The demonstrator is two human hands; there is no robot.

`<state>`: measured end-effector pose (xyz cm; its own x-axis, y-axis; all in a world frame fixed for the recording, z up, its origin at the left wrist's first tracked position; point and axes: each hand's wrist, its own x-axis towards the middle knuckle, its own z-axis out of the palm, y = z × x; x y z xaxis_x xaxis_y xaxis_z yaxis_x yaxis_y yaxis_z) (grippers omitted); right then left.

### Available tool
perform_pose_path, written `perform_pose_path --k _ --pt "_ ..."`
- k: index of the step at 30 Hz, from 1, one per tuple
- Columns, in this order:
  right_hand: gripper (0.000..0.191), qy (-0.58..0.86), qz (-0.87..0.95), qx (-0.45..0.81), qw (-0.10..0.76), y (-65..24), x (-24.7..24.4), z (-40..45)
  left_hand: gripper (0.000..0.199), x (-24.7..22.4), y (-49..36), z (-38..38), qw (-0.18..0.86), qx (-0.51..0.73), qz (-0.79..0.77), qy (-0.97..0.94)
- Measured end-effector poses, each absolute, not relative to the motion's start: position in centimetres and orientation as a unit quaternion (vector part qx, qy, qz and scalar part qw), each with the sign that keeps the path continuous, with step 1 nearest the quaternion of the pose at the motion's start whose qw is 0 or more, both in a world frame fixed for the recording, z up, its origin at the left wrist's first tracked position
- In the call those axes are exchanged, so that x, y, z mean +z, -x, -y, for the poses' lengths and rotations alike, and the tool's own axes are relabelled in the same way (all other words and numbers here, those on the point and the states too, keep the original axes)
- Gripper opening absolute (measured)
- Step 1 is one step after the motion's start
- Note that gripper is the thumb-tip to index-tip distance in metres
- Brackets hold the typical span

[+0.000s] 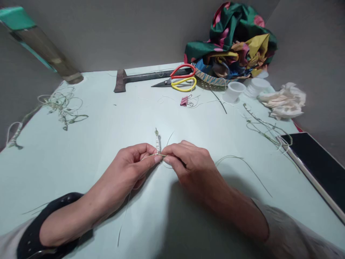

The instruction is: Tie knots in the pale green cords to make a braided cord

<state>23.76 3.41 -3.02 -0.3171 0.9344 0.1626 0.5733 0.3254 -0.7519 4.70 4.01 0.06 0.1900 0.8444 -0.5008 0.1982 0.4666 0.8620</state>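
Here, mid-desk, the left hand (133,163) and right hand (185,160) both pinch the thin knotted cord (157,144); uneven pulling could likely loosen its knot.

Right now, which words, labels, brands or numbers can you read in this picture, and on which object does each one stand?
None: no readable text appears anywhere.
Scissors, hammer, plastic cups, dark tablet: no print visible.
Both hands pinch a knotted cord, which carries no label.
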Motion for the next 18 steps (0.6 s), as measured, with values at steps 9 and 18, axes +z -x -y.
perform_pose_path --k 9,18 --pt "0.022 0.534 0.719 0.32 0.311 -23.9 -2.4 -3.3 0.039 0.0 -5.0 -3.8 0.529 0.268 -0.579 -0.56" --pt "0.023 0.543 0.681 0.345 0.351 -23.6 -2.2 -3.4 0.013 -0.7 -3.9 -3.0 0.301 0.299 -0.56 -0.712"
